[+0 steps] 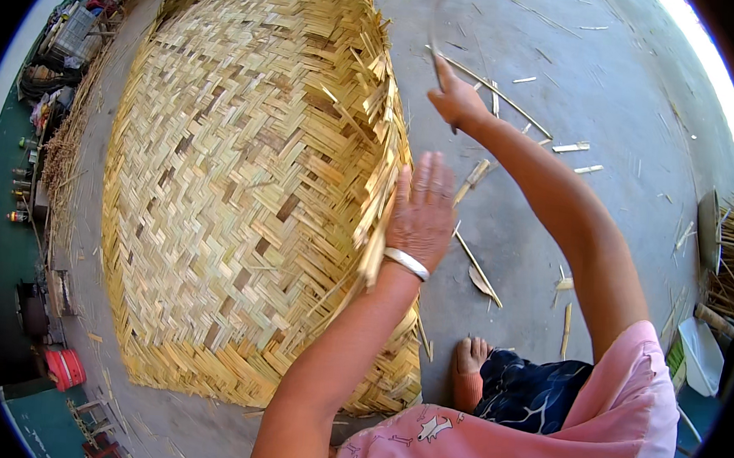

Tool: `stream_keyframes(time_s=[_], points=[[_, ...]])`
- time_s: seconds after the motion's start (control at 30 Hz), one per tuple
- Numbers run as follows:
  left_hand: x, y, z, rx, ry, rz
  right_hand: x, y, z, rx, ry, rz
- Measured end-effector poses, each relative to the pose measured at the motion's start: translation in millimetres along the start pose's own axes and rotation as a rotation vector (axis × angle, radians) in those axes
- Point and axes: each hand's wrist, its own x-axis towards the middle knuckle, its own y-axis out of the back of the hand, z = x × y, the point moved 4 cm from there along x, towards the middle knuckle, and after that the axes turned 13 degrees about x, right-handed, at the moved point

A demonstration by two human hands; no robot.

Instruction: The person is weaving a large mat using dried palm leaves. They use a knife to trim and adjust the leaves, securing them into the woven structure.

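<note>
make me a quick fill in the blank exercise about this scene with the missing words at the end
1. Of the left hand and the right hand, the one holding a thin tool is the ____ one.
2. A pale bracelet circles the person's ____ wrist.
3. The woven mat lies to the ____ of the right hand in the picture.
4. The person's shirt is mainly ____ in colour.

Missing words: right; left; left; pink
</note>
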Motion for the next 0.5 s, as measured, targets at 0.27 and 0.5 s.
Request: stream_keyframes(time_s=[0.27,0.5], points=[[-39,-117,-55,-0.137,0.238,-0.48,38,-135,-41,-0.237,0.058,-0.444],[-48,-140,-53,-0.278,0.255,-0.486,49,-156,-20,-0.296,0.047,-0.53]])
